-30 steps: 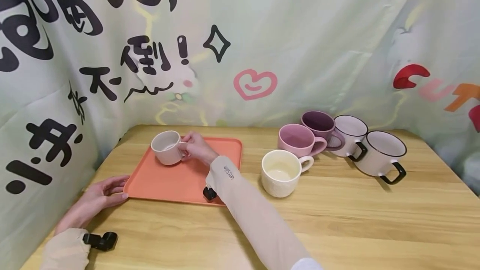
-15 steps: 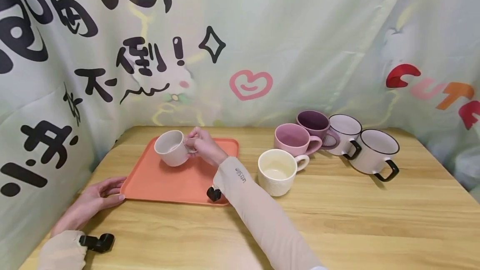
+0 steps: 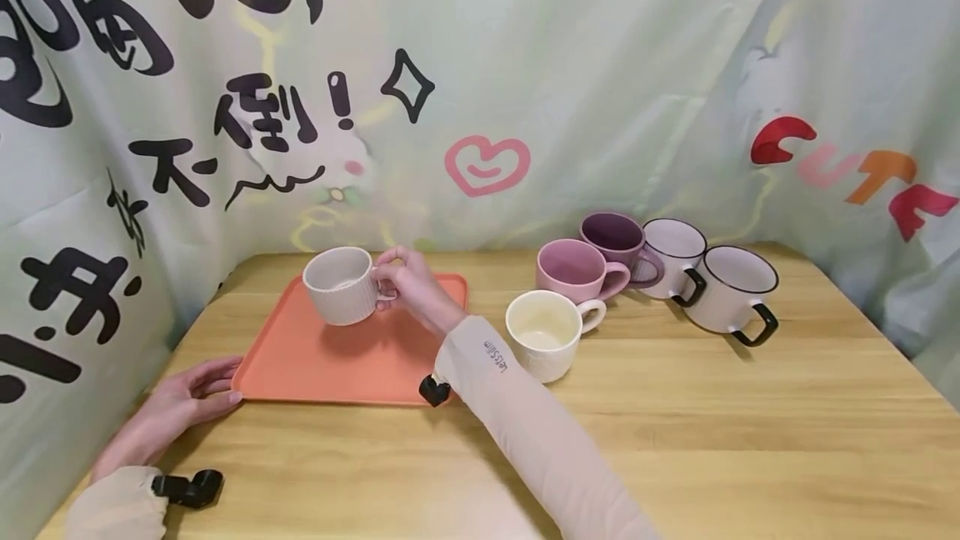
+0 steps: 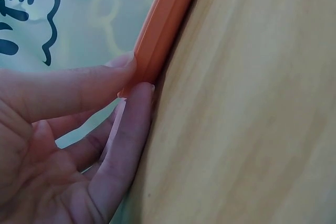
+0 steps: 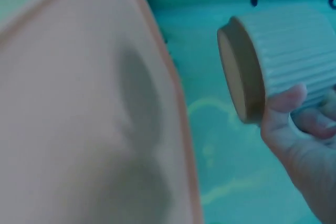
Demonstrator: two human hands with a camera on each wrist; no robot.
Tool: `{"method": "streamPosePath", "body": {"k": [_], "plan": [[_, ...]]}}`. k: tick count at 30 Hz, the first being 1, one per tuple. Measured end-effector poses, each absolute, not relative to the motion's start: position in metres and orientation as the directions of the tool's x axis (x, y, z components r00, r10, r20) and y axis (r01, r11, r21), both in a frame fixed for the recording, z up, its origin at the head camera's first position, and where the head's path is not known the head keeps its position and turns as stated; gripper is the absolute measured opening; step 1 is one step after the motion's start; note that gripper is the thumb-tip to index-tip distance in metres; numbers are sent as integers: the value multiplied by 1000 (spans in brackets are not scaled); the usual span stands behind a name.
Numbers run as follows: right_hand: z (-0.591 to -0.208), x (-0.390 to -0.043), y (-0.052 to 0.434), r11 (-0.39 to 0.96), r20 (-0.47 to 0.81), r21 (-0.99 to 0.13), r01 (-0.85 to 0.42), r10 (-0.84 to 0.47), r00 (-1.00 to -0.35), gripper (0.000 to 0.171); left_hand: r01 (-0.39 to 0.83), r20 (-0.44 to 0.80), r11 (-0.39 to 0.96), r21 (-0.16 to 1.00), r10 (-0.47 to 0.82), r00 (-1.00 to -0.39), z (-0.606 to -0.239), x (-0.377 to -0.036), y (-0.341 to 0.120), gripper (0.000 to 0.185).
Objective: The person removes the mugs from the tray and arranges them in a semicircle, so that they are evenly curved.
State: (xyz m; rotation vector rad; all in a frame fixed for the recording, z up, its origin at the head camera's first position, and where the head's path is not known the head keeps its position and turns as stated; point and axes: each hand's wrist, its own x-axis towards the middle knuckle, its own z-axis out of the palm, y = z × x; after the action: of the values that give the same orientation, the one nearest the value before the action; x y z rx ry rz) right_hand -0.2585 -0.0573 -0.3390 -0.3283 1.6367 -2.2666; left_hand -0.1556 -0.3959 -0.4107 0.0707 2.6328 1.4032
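Note:
My right hand holds a ribbed pale mug by its handle, above the orange tray. In the right wrist view, the mug shows its tan base apart from the tray, on which a dark shadow lies. At the tray's front left corner is my left hand. In the left wrist view, its thumb and a finger pinch the corner of the tray, which lies on the wooden table.
Right of the tray stand a cream mug, a pink mug, a dark purple mug and two white mugs with black handles, one behind the other. A printed curtain hangs behind the wooden table.
My right hand has lifted the ribbed mug from the tray and shifted it slightly right over it. The left hand stays at the tray's corner. The head view has turned a little to the right.

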Motion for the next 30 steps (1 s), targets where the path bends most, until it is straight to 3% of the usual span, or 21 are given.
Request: {"method": "streamPosePath", "body": {"k": [17,30], "plan": [[-282,-234,-27,-378,-18,-921,98,-210,-978,19,-18,-106,557,831,127,-986,-410,-157,-395,71],[-262,-229,3,-406,74,-914,-6,-152,-986,17,-3,-96,566,824,135,-986,-410,-158,-396,69]]}}
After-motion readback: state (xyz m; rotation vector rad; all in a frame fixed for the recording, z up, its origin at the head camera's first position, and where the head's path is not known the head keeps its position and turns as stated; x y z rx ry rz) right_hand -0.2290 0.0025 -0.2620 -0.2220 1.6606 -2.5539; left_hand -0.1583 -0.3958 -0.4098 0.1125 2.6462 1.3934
